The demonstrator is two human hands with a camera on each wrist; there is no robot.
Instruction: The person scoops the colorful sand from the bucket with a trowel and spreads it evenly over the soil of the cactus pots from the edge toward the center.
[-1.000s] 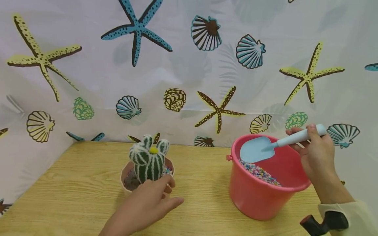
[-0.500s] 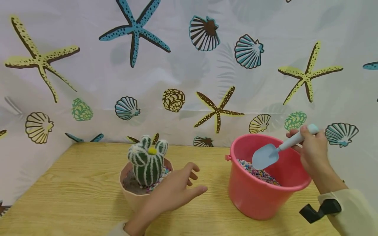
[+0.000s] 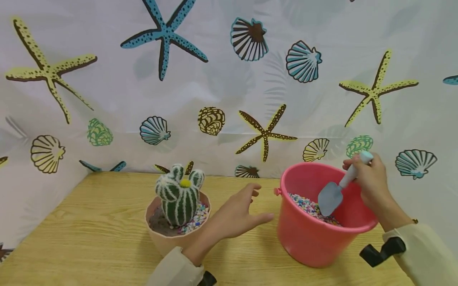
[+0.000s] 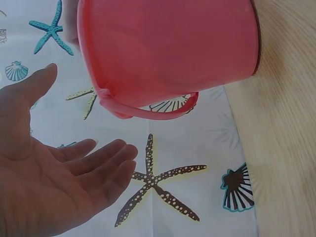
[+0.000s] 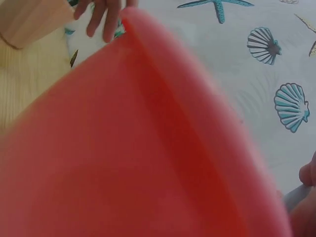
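Evidently, the light-blue scoop (image 3: 330, 199) is held by its handle in the right hand (image 3: 373, 183), the grip being curled snugly round it with the thumb laid toward the end. By this hold from above, the blade is kept slanting down inside the pink bucket (image 3: 311, 244), presumably so that the colored beads (image 3: 305, 205) can be met by its tip; whether they are touched cannot be told. In the right wrist view most of the frame is filled by the bucket, and that grip is seen only at the edge.

Nothing is held by the left hand (image 3: 237, 214). Its grip is loosely spread, fingers softly bent and thumb well apart, between the bucket and the plant pot (image 3: 162, 243), perhaps so that both are left within easy reach. The bucket's handle (image 4: 153, 115) is let down at the outer side, by which the mouth is left unobstructed.

Within the pot a knitted cactus (image 3: 180, 204) is set upright, apparently steadied by the gray filling (image 3: 160, 225) around its base; on the bucket's side some beads are also seen. Pot and bucket are stood well apart on the tabletop (image 3: 89, 226).
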